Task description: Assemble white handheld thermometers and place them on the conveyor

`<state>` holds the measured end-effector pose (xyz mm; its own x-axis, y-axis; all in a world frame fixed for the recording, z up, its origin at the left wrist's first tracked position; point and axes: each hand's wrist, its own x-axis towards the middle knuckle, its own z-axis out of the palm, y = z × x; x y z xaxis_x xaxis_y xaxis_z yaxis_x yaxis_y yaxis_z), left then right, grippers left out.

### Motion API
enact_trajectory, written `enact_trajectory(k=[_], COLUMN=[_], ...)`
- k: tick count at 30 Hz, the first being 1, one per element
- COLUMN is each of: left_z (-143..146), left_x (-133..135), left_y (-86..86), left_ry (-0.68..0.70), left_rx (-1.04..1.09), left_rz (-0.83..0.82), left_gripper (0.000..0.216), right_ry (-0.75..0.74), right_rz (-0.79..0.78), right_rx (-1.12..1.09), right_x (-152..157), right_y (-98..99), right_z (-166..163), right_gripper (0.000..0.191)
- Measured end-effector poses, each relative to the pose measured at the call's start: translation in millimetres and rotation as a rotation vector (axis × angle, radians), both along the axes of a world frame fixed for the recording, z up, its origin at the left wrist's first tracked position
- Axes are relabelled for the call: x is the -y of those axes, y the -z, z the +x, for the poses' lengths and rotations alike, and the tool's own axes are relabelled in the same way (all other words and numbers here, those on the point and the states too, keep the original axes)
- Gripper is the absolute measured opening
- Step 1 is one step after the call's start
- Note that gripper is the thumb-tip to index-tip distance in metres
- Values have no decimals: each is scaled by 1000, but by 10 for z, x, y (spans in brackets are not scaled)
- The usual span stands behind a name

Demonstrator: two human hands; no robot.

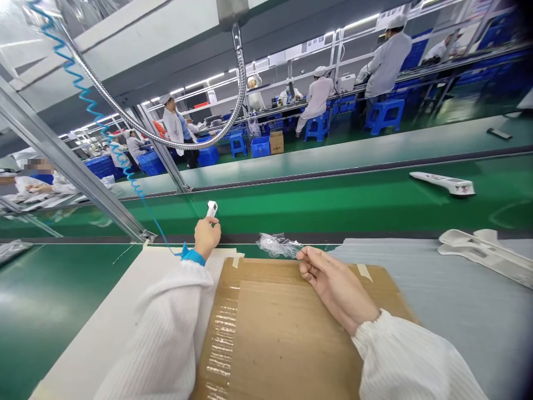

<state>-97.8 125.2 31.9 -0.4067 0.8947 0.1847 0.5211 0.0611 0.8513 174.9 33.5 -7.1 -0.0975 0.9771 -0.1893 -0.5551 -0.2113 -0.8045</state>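
My left hand (pixel 207 238), with a blue wrist strap (pixel 192 255) on it, reaches over the green belt and is closed around a small white handheld device (pixel 212 208) with a dark window at its end. Most of that device's body is hidden by my fingers. Above a brown cardboard sheet (pixel 287 328), my right hand (pixel 333 280) pinches the end of a crumpled clear plastic bag (pixel 277 244) between thumb and forefinger. The bag lies over the near edge of the belt.
A similar white device (pixel 445 183) lies on the green belt (pixel 325 200) at right. White plastic shells (pixel 487 253) rest on grey sheeting (pixel 420 283). A coiled blue cord (pixel 85 94) and a metal hose (pixel 183 145) hang ahead. Several people in white work beyond, near blue stools.
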Motion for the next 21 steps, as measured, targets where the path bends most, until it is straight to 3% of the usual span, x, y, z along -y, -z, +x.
enact_trajectory(k=[7, 13, 17, 21], left_z=[662, 1247, 1351, 1307], left_x=[659, 1053, 1192, 1222], left_y=[135, 290, 375, 398], left_ry=[288, 486, 519, 529], left_rx=[129, 117, -72, -135], left_rz=[-125, -72, 1, 20], left_gripper=[13, 16, 17, 17], right_ry=[-9, -50, -114, -66], right_rz=[11, 52, 51, 1], right_rx=[43, 78, 83, 31], right_x=[5, 16, 30, 33], right_y=[-30, -29, -24, -39], right_z=[-23, -11, -26, -46], right_gripper=[29, 27, 25, 23])
